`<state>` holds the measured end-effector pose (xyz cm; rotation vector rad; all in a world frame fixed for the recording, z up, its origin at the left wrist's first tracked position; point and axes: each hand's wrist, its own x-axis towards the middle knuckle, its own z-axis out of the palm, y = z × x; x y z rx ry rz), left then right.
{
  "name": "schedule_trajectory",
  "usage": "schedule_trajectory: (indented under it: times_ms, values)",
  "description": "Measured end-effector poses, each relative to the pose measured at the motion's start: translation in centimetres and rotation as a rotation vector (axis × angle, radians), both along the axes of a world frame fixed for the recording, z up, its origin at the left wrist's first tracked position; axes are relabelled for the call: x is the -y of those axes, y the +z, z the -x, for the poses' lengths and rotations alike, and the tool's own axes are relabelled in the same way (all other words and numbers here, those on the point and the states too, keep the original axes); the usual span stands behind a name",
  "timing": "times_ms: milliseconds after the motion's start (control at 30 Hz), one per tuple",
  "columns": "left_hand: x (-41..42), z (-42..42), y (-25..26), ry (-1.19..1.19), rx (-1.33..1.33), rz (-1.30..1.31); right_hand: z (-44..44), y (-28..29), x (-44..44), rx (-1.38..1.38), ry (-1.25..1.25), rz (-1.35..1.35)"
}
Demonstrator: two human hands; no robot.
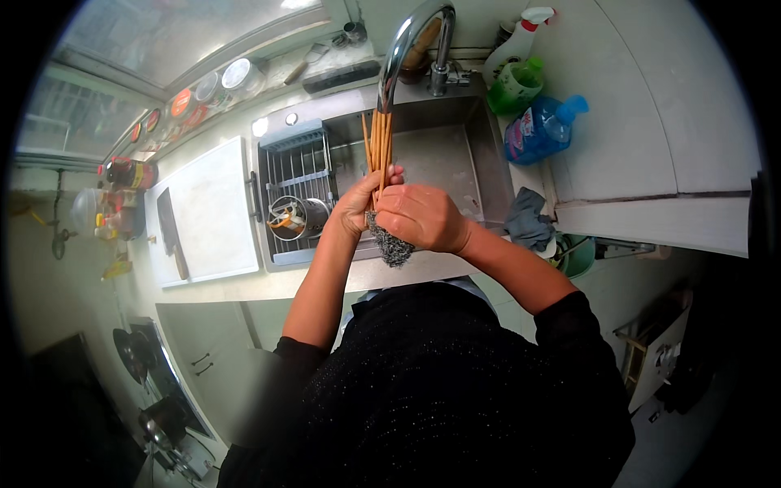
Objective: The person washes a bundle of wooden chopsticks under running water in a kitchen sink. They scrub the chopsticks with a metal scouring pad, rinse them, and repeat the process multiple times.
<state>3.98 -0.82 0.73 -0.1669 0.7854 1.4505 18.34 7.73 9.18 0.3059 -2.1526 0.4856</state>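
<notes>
A bundle of brown chopsticks point(381, 143) stands out over the stainless-steel sink point(436, 143), gripped near its lower part by my left hand point(354, 204). My right hand point(424, 216) is closed around a grey scouring pad point(392, 245), close against my left hand at the chopsticks' near ends. Fingers cover part of both the pad and the bundle. The chopsticks' far ends meet the spout of the chrome faucet point(399, 55) in the picture; whether they touch, I cannot tell. To the left, a metal utensil cup point(316, 216) lies tipped in the wire drainer basket point(299, 165), with small items inside.
Left of the sink lies a white cutting board point(216, 213) bearing a cleaver point(168, 219). Along the right rim stand a blue bottle point(537, 131), a green bottle point(515, 88) and a white spray bottle point(518, 46). A grey cloth point(529, 219) rests at the front right corner.
</notes>
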Motion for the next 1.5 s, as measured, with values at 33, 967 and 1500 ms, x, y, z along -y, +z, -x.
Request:
schedule_trajectory:
  times_ms: [33,967,1500]
  values:
    - [0.1,0.6,-0.1,-0.036,0.020,-0.077,-0.1,-1.0,0.1,0.029,-0.005,-0.024]
    - [1.4,0.3,-2.4,-0.199,-0.287,-0.086,-1.2,-6.9,-0.9,0.284,0.073,0.024]
    - [2.5,-2.6,-0.4,-0.287,-0.337,0.067,0.4,-10.8,-3.4,0.331,0.289,2.241]
